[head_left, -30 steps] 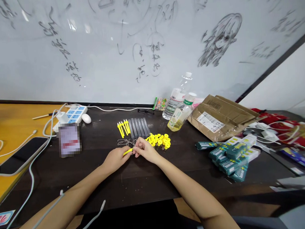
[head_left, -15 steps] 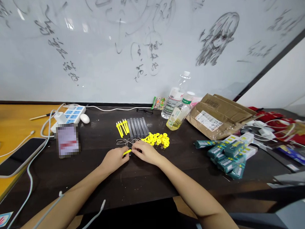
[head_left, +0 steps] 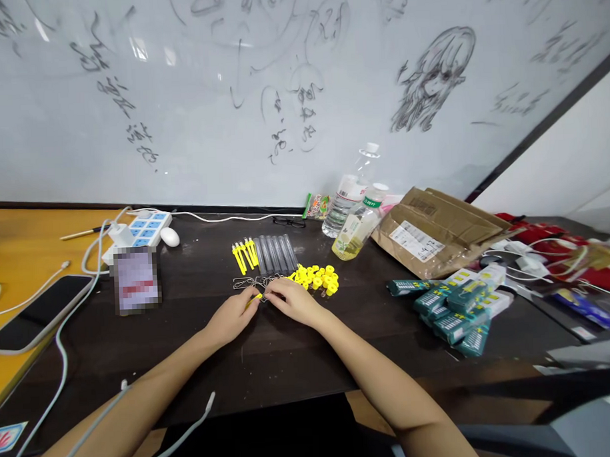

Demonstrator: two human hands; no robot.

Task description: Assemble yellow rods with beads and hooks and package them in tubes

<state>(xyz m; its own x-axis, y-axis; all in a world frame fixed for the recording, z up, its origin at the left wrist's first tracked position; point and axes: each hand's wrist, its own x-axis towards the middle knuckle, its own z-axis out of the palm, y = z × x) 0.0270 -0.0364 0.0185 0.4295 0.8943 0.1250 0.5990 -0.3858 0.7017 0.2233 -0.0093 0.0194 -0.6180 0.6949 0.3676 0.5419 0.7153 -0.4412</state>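
- A tall clear plastic bottle with a white cap (head_left: 335, 221) stands on the dark brown wooden table (head_left: 290, 362) near the whiteboard (head_left: 207, 152).
- Just in front of it, a smaller clear plastic bottle with a green-banded label (head_left: 354, 235) has pale yellow liquid in its lower part.
- To their right lie a brown cardboard package with a white label (head_left: 415, 241) and a loose heap of small green-and-white boxes (head_left: 461, 324).
- The slim yellow plastic stick (head_left: 255, 299) is between the two hands, low over the table, its end pointing toward the right hand.
- The left hand (head_left: 232, 319) is nearly closed, thumb and fingers pinching the stick.
- The right hand (head_left: 297, 301) is curled with its fingertips just beside the stick's end; the knuckles hide them, so I cannot tell whether it grips anything.
- Bent silvery metal wires (head_left: 243, 282) lie just beyond the hands.
- Farther back are a row of clear plastic tubes (head_left: 276, 254) and, left of it, several yellow sticks with pale tips (head_left: 244, 254).
- Small yellow plastic caps (head_left: 317, 279) lie piled beside the right hand.
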